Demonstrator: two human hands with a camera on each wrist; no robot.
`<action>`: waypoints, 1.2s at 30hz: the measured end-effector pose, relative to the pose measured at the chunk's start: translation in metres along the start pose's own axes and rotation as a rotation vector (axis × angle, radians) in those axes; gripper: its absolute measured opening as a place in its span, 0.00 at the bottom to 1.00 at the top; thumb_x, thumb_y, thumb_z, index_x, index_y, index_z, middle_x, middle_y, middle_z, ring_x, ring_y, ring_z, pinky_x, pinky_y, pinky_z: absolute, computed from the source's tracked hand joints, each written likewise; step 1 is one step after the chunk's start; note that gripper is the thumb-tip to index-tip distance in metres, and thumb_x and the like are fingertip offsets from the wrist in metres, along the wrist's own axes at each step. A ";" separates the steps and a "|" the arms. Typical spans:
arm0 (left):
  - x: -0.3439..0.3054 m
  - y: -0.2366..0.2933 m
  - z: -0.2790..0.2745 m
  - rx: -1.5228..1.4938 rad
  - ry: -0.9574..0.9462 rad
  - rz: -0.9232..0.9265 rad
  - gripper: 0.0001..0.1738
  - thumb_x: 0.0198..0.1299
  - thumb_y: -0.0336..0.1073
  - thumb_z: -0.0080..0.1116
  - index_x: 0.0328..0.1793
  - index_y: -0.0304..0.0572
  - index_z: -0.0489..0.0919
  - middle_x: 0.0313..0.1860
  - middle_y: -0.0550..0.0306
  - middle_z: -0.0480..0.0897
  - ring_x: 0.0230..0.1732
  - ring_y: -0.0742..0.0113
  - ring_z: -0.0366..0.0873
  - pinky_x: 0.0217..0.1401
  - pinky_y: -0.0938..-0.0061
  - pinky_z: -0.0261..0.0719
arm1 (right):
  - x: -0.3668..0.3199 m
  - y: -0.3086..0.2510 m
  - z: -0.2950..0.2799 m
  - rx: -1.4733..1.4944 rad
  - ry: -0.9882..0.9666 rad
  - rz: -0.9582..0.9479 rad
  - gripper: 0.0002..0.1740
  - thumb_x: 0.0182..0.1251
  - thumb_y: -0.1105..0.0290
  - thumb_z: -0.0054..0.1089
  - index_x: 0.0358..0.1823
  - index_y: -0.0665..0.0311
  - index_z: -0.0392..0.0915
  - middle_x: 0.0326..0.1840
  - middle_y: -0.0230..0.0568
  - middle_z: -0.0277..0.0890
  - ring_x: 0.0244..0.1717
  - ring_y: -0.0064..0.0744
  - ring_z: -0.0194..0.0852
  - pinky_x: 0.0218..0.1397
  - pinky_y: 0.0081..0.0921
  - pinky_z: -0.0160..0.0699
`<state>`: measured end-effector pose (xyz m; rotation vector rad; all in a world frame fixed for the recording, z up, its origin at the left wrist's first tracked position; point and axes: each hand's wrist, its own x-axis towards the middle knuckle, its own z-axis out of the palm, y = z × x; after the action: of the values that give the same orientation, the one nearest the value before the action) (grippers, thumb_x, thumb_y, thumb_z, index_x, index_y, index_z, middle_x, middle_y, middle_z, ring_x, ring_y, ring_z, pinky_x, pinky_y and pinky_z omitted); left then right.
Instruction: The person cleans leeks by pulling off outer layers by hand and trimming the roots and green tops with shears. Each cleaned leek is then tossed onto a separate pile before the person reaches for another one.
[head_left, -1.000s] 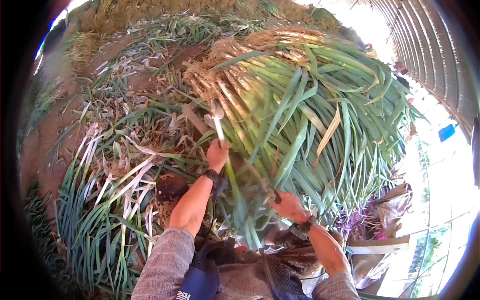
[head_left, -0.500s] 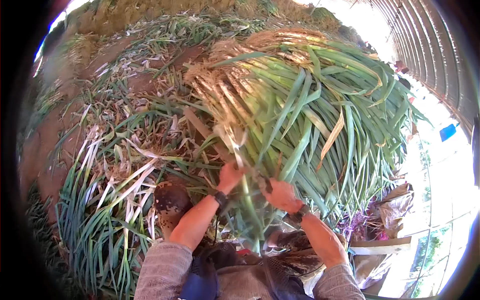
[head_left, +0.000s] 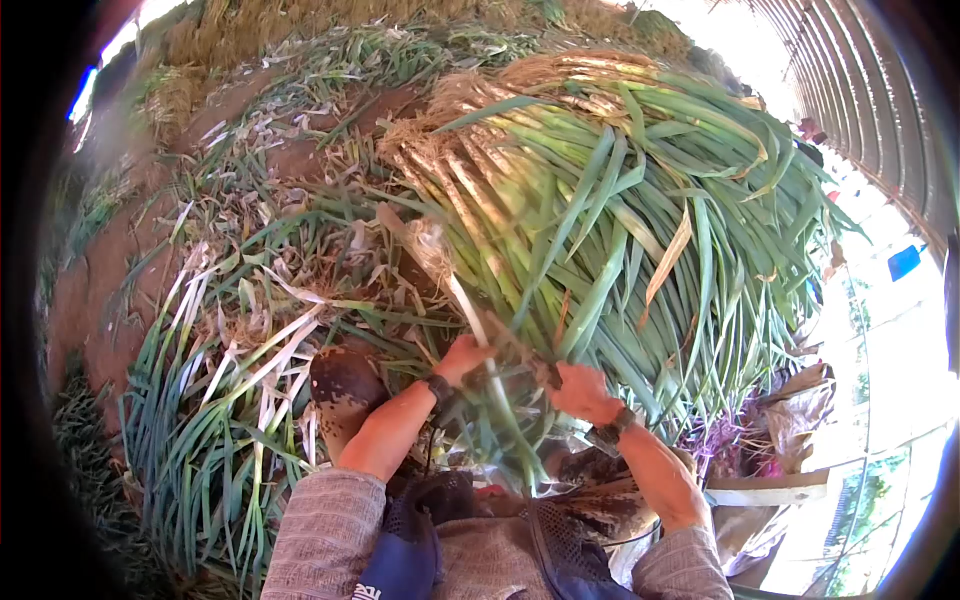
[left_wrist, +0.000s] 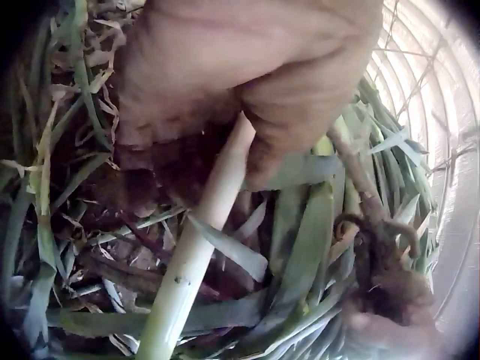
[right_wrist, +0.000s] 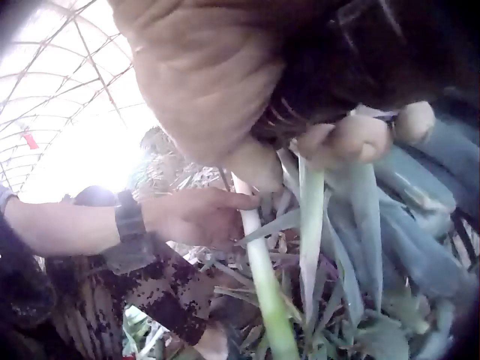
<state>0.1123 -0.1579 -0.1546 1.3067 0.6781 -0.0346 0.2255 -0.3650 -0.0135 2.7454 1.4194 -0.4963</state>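
Observation:
In the head view my left hand (head_left: pixel 464 360) holds a pale leek stalk (head_left: pixel 466 305), roots upward and leaves hanging toward my lap. The left wrist view has my left thumb and fingers (left_wrist: pixel 247 67) pinching the white stalk (left_wrist: pixel 191 255). Just right of it, my right hand (head_left: pixel 583 392) grips a thin brown stick-like thing (left_wrist: pixel 364 184); its far end is unclear. Seen from the right wrist, my right fingers (right_wrist: pixel 210 90) are curled close to the stalk (right_wrist: pixel 262 277), partly hiding what they hold, with the left hand (right_wrist: pixel 202 217) beyond.
A large heap of leeks (head_left: pixel 640 230) lies ahead and right, roots toward the upper left. Pale-stemmed leeks (head_left: pixel 215 420) lie at left, near a mottled boot or knee (head_left: pixel 345 390). Leaf scraps (head_left: pixel 300 230) cover the soil; a ribbed wall (head_left: pixel 870 110) curves at right.
The left hand has come down and rightward with the leek, nearer my body. The right hand moved up toward it, then slightly right; the leek's leaves have swung.

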 end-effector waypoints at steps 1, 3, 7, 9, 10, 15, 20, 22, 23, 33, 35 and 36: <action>0.003 -0.004 -0.002 0.011 0.003 0.004 0.16 0.63 0.38 0.66 0.51 0.34 0.84 0.41 0.59 0.86 0.39 0.69 0.80 0.43 0.67 0.77 | -0.001 -0.001 -0.001 0.008 0.009 -0.001 0.27 0.68 0.44 0.55 0.39 0.66 0.77 0.28 0.61 0.80 0.35 0.67 0.79 0.43 0.57 0.76; 0.004 -0.009 -0.005 -0.015 -0.075 0.236 0.16 0.61 0.36 0.66 0.51 0.34 0.84 0.44 0.56 0.85 0.44 0.67 0.80 0.47 0.68 0.77 | -0.005 -0.001 -0.005 -0.001 -0.015 -0.135 0.25 0.67 0.45 0.56 0.40 0.65 0.76 0.30 0.60 0.80 0.36 0.66 0.79 0.44 0.57 0.76; -0.012 0.008 -0.011 0.032 -0.182 0.185 0.12 0.61 0.32 0.64 0.48 0.32 0.82 0.43 0.52 0.84 0.44 0.58 0.81 0.48 0.61 0.79 | -0.002 0.000 0.001 0.105 0.107 -0.078 0.24 0.66 0.47 0.57 0.41 0.64 0.76 0.32 0.60 0.81 0.38 0.66 0.79 0.44 0.56 0.76; -0.021 0.015 -0.014 -0.201 -0.117 0.099 0.09 0.61 0.29 0.59 0.46 0.31 0.79 0.42 0.47 0.83 0.45 0.49 0.82 0.46 0.52 0.83 | -0.004 0.001 -0.003 0.083 0.084 -0.094 0.24 0.66 0.47 0.57 0.42 0.64 0.76 0.33 0.59 0.81 0.39 0.65 0.79 0.45 0.55 0.76; -0.021 0.016 -0.019 -0.236 -0.081 0.014 0.09 0.61 0.27 0.57 0.46 0.31 0.78 0.40 0.46 0.82 0.46 0.45 0.82 0.43 0.47 0.86 | -0.006 0.001 -0.003 0.087 0.086 -0.103 0.24 0.66 0.47 0.57 0.42 0.64 0.76 0.33 0.59 0.81 0.39 0.65 0.79 0.45 0.55 0.76; -0.020 -0.006 -0.037 -0.285 -0.218 0.040 0.08 0.59 0.25 0.57 0.43 0.31 0.78 0.40 0.46 0.82 0.46 0.49 0.83 0.44 0.51 0.87 | -0.001 0.002 -0.003 0.053 0.167 -0.197 0.25 0.67 0.46 0.57 0.42 0.64 0.77 0.32 0.60 0.81 0.38 0.64 0.80 0.46 0.55 0.77; -0.009 -0.008 -0.042 -0.202 -0.329 0.105 0.10 0.57 0.24 0.57 0.45 0.33 0.79 0.43 0.49 0.84 0.46 0.54 0.83 0.49 0.60 0.83 | 0.011 0.003 -0.012 0.098 0.107 -0.176 0.27 0.67 0.45 0.56 0.36 0.67 0.79 0.29 0.61 0.80 0.36 0.65 0.80 0.45 0.55 0.78; -0.024 0.019 -0.047 -0.123 -0.238 0.234 0.10 0.59 0.27 0.57 0.48 0.35 0.79 0.44 0.51 0.84 0.46 0.57 0.83 0.48 0.64 0.83 | 0.014 0.001 -0.012 0.176 0.154 -0.058 0.30 0.70 0.43 0.50 0.38 0.68 0.81 0.34 0.64 0.81 0.41 0.69 0.79 0.50 0.56 0.77; -0.030 0.035 -0.051 -0.079 -0.035 0.259 0.12 0.61 0.29 0.57 0.50 0.36 0.78 0.43 0.53 0.84 0.46 0.61 0.83 0.47 0.70 0.83 | 0.014 0.001 -0.015 0.180 0.145 -0.053 0.30 0.70 0.43 0.50 0.38 0.68 0.81 0.34 0.64 0.81 0.41 0.69 0.79 0.50 0.56 0.77; -0.162 0.229 -0.255 0.137 0.991 0.634 0.16 0.68 0.48 0.55 0.42 0.42 0.78 0.29 0.60 0.82 0.27 0.72 0.78 0.29 0.76 0.76 | 0.042 0.006 -0.046 0.079 -0.033 0.047 0.27 0.62 0.49 0.58 0.44 0.71 0.82 0.43 0.65 0.82 0.48 0.66 0.80 0.56 0.56 0.76; -0.209 0.253 -0.305 0.369 1.165 0.673 0.19 0.69 0.51 0.55 0.39 0.41 0.77 0.28 0.59 0.82 0.24 0.69 0.78 0.28 0.69 0.76 | 0.053 0.007 -0.038 0.074 0.027 0.033 0.27 0.60 0.49 0.63 0.40 0.71 0.81 0.39 0.66 0.81 0.46 0.66 0.79 0.52 0.54 0.77; -0.237 0.265 -0.326 0.447 1.199 0.606 0.19 0.70 0.51 0.54 0.39 0.41 0.77 0.29 0.59 0.82 0.25 0.69 0.78 0.28 0.68 0.75 | 0.055 0.006 -0.039 0.071 0.020 0.029 0.27 0.60 0.49 0.63 0.40 0.71 0.81 0.39 0.66 0.81 0.46 0.66 0.79 0.52 0.54 0.77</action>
<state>-0.1185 0.1284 0.1574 1.8812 1.2743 1.2340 0.2704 -0.3184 0.0075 2.8288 1.3910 -0.5299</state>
